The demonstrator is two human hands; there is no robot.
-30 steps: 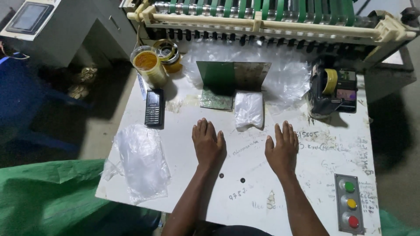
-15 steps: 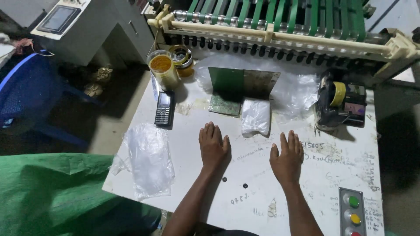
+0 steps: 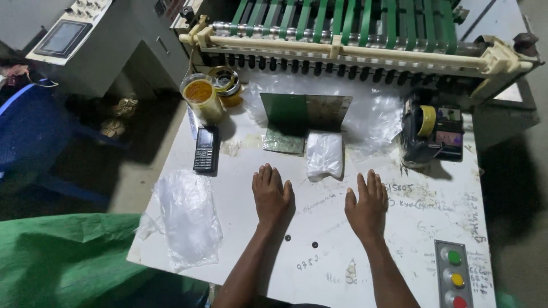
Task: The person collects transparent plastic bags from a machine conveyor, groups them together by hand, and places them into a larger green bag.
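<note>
Both my hands lie flat, palms down, on the white table [image 3: 240, 188]. My left hand [image 3: 272, 195] rests near the middle, fingers together, holding nothing. My right hand [image 3: 365, 204] is flat a little to the right, fingers slightly spread, also holding nothing. Just beyond and between them lies a small stack of clear plastic bags [image 3: 324, 155], set against an upright green metal plate [image 3: 305, 113]. Neither hand touches the stack.
A pile of clear plastic bags [image 3: 185, 215] lies at the table's left edge, a black phone [image 3: 205, 149] beside it. A jar of yellow liquid [image 3: 201, 100], a tape dispenser [image 3: 429, 132], a green-belt conveyor [image 3: 354, 34], three coloured buttons [image 3: 455, 278] and a green sack [image 3: 63, 262] surround the table.
My hands stay flat in the same places on the table. Only the camera view has shifted slightly; nothing was picked up or moved.
</note>
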